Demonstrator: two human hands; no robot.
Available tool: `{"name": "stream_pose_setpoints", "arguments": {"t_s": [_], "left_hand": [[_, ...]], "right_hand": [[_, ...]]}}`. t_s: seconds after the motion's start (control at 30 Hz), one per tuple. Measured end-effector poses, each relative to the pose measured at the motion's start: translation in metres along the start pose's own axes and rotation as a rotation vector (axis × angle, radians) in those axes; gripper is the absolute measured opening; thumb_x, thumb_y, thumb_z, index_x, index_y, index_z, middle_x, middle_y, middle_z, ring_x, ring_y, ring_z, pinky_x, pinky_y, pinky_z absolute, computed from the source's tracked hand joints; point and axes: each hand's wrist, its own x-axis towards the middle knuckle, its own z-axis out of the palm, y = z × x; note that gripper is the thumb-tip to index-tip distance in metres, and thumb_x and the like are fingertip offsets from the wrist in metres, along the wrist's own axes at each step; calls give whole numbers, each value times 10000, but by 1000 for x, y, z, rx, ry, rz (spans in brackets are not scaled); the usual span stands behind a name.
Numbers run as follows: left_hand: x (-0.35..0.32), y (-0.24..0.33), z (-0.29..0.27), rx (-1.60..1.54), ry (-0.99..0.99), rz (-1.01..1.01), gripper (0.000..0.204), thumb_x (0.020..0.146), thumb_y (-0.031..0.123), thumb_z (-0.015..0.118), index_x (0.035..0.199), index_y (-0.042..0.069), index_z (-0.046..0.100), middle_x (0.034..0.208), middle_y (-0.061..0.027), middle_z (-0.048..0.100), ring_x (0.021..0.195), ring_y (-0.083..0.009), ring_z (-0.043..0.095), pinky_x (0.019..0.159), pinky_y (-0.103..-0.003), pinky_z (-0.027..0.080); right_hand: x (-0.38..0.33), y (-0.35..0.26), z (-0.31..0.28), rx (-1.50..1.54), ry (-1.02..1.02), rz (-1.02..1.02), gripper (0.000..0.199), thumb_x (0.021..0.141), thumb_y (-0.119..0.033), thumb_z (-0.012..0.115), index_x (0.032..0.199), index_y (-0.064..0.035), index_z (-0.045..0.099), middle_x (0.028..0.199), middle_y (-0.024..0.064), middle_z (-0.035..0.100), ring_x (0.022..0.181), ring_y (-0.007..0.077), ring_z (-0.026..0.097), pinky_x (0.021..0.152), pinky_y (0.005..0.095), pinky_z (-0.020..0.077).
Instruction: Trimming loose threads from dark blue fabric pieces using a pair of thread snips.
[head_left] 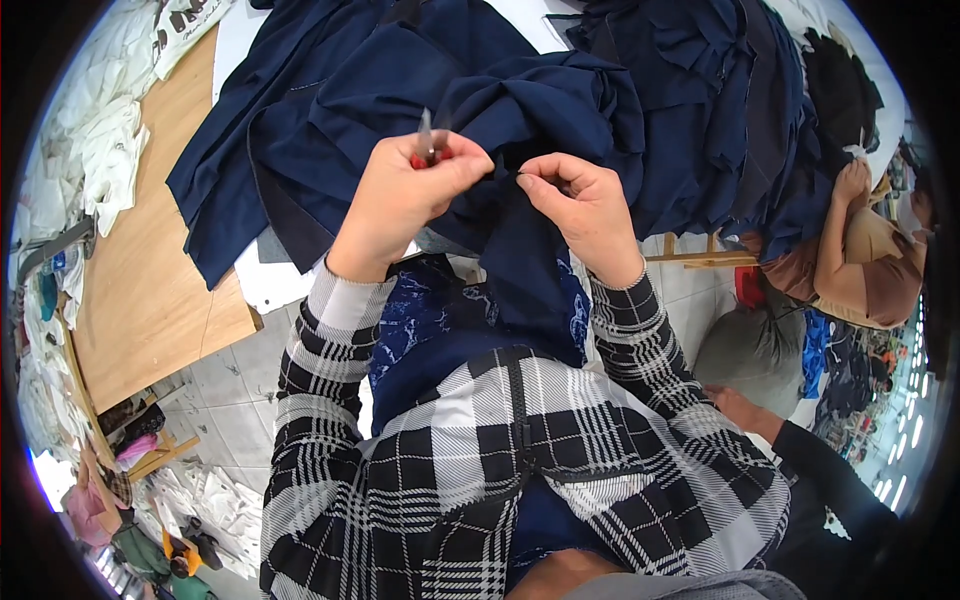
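Fingers of your left hand [410, 195] are curled shut around a small thread snipper [428, 148] with red grips, its metal tip pointing up and away from you. Fingers of your right hand [580, 205] are pinched closed on a fold of the navy garment [520, 110], thumb and forefinger meeting at the cloth edge just beside the snipper hand. The garment hangs from that pinch down over your lap and runs up onto the wooden table [150, 270], where it merges with a heap of the same dark fabric. A second heap [720, 90] lies farther right, near a co-worker's hand [853, 180]; another person's hand [740, 405] shows at lower right. White fabric pieces [100, 150] lie along the table's left edge.

Risk, as judged: the snipper tip stands close to the pinched fold, so a careless closing could nick the cloth rather than a loose thread, which cannot be made out here. Your two hands nearly touch; a slip of the blade toward the right thumb could cut skin. Dark cloth on dark cloth hides seams.
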Motion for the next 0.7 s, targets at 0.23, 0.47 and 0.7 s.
{"name": "stream_pose_setpoints", "arguments": {"t_s": [0.23, 0.47, 0.7], "left_hand": [[0, -11, 19, 785, 122, 598, 118, 746, 72, 664, 828, -10, 646, 757, -97, 605, 575, -194, 574, 529, -265, 450], [1, -7, 20, 113, 230, 201, 81, 819, 78, 610, 800, 2, 589, 632, 15, 495, 536, -64, 472, 457, -214, 369], [-17, -5, 13, 153, 223, 22, 139, 845, 137, 628, 833, 1, 605, 679, 15, 527, 520, -12, 408, 430, -156, 292]], "right_hand": [[1, 1, 3, -106, -8, -122, 122, 801, -48, 633, 897, 29, 643, 788, 39, 651, 701, 66, 578, 637, 201, 464], [-1, -2, 6, -143, 30, -94, 108, 795, -51, 641, 869, 27, 652, 764, 41, 652, 688, 65, 581, 619, 198, 458], [-1, 0, 10, 19, 135, 2, 120, 821, -77, 646, 862, 35, 657, 742, -8, 630, 654, 42, 543, 604, 170, 434]]}}
